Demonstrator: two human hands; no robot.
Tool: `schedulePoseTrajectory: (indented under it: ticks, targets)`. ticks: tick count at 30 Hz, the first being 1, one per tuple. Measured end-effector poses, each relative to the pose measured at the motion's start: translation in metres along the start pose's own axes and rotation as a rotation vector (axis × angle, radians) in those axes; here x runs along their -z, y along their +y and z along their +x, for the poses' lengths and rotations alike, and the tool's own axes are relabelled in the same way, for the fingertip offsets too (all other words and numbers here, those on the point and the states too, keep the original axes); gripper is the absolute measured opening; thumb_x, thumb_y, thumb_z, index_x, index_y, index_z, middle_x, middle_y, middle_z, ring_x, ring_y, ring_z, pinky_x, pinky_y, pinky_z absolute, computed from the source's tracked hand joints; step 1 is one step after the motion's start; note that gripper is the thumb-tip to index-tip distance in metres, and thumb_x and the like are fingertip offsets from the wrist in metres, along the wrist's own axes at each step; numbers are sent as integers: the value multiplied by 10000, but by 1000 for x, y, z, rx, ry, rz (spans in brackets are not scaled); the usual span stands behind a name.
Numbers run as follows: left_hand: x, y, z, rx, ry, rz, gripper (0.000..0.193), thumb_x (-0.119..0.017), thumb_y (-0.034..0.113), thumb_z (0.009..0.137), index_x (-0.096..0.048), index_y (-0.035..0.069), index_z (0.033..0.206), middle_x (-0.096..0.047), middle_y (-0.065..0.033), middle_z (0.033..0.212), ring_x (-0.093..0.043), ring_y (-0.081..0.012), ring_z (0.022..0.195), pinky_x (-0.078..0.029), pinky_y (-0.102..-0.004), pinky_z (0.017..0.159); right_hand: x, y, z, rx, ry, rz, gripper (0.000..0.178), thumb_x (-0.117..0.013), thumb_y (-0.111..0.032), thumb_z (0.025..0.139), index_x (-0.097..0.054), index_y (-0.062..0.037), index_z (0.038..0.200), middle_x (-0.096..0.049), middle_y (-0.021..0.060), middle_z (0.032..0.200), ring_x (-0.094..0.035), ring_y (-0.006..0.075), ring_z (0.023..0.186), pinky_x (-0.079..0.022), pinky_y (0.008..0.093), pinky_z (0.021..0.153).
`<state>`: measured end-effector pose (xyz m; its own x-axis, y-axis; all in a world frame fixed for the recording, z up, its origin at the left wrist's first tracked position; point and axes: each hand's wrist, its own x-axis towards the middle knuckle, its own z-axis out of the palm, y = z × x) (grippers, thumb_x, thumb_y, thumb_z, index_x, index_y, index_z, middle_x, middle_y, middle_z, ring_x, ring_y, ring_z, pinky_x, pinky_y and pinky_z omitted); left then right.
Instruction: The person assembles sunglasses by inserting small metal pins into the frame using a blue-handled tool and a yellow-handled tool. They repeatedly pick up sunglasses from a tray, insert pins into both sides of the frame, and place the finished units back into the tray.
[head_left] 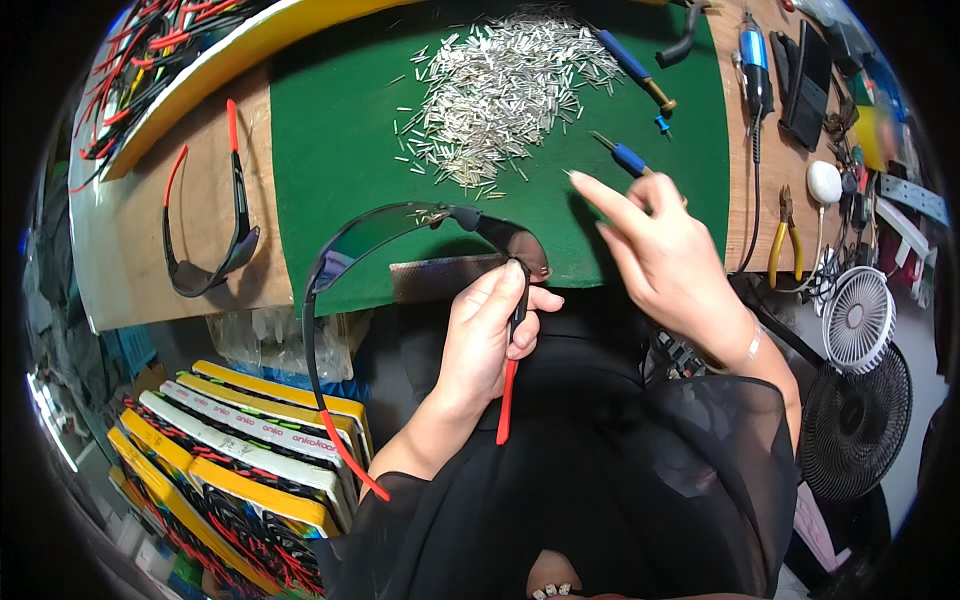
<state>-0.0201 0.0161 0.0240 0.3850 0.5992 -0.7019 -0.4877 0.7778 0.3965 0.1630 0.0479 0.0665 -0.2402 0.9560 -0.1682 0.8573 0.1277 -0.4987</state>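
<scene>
A pair of dark-lensed sunglasses [310, 340] with a black frame and red temple tips is in my left hand [485, 325]. My thumb and fingers pinch it near the right hinge, over the mat's front edge. My right hand [665, 250] hovers over the green mat with index finger and thumb apart. A blue-handled screwdriver [629, 158] passes behind its curled fingers and seems held there. By the index fingertip shows a tiny bright sliver, too small to name. Beyond the hands lies a heap of small silver metal pins [500, 95].
Another blue-handled tool [630, 62] and a blue pushpin [662, 125] lie right of the heap. Finished-looking sunglasses [210, 270] rest at left. Yellow-handled pliers [786, 240], a blue electric screwdriver [754, 65] and fans [858, 318] are at right. Trays of glasses [250, 420] stand lower left.
</scene>
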Motion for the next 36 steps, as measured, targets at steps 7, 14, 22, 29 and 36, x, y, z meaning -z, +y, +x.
schedulePoseTrajectory:
  ticks: [7, 14, 22, 29, 36]
  targets:
    - [-7, -10, 3, -160, 73, 193, 281, -420, 276, 935, -495, 4, 936, -533, -21, 643, -361, -25, 420, -272, -149, 371, 21, -12, -38, 306, -177, -188, 499, -580, -58, 683, -547, -198, 1160, -413, 74, 739, -504, 173, 528, -441, 266, 448]
    - [-11, -14, 3, -199, 134, 223, 298, -457, 293, 920, -530, 13, 851, -477, 6, 606, -377, -35, 433, -288, -160, 387, -8, -6, -34, 423, -29, -364, 418, -535, -110, 710, -556, -166, 1124, -430, 45, 745, -454, 125, 522, -405, 217, 415]
    - [-10, -16, 3, -193, 110, 189, 307, -460, 306, 918, -529, 21, 830, -484, 8, 621, -382, -33, 436, -290, -161, 383, -9, -9, -35, 420, -4, -418, 381, -527, -128, 723, -570, -158, 1100, -430, 34, 737, -442, 122, 518, -395, 210, 408]
    - [-10, -17, 4, -198, 119, 210, 295, -446, 290, 926, -523, 25, 821, -459, 11, 577, -366, -35, 421, -279, -164, 382, -8, -10, -34, 451, 14, -468, 368, -534, -145, 727, -570, -168, 1092, -426, 31, 721, -424, 116, 503, -387, 203, 395]
    - [-11, -13, 4, -184, 95, 230, 279, -438, 270, 930, -515, 19, 836, -453, 9, 570, -358, -35, 419, -271, -166, 382, 1, -9, -26, 502, -41, -490, 390, -527, -138, 735, -536, -164, 1124, -421, 26, 631, -456, 123, 492, -397, 216, 393]
